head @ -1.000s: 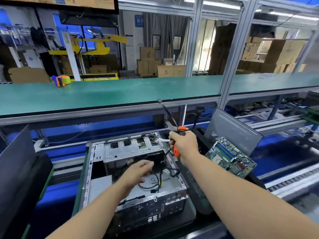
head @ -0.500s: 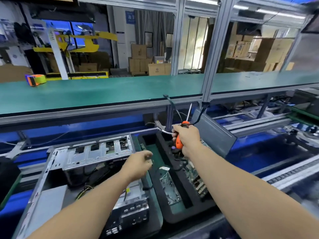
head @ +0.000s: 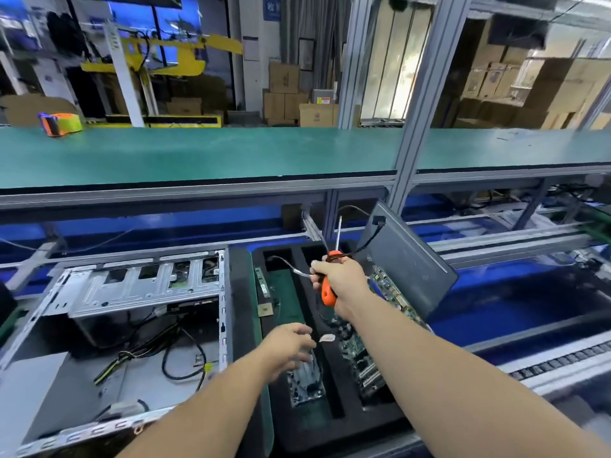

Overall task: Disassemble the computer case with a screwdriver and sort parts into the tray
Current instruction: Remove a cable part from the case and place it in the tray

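- Right hand [head: 340, 282]: fingers curled round the orange-handled screwdriver [head: 329, 290], shaft pointing up and far, with a bundle of loose cables [head: 367, 241] gripped against the handle, all raised above the tray [head: 294, 421].
- Left hand [head: 289, 350]: fingers spread and relaxed, holding nothing, hovering over the tray's near-left compartment; a small white connector [head: 326, 338] hangs just beside the fingertips.
- Computer case [head: 109, 325]: opened, lying on the left, wires visible inside.
- Tray: black foam, right of the case, circuit boards [head: 363, 365] in its compartments.
- Grey panel [head: 410, 259]: leaning tilted at the tray's far right.
- Green table [head: 198, 153]: beyond, carrying a tape dispenser [head: 59, 123] at far left.
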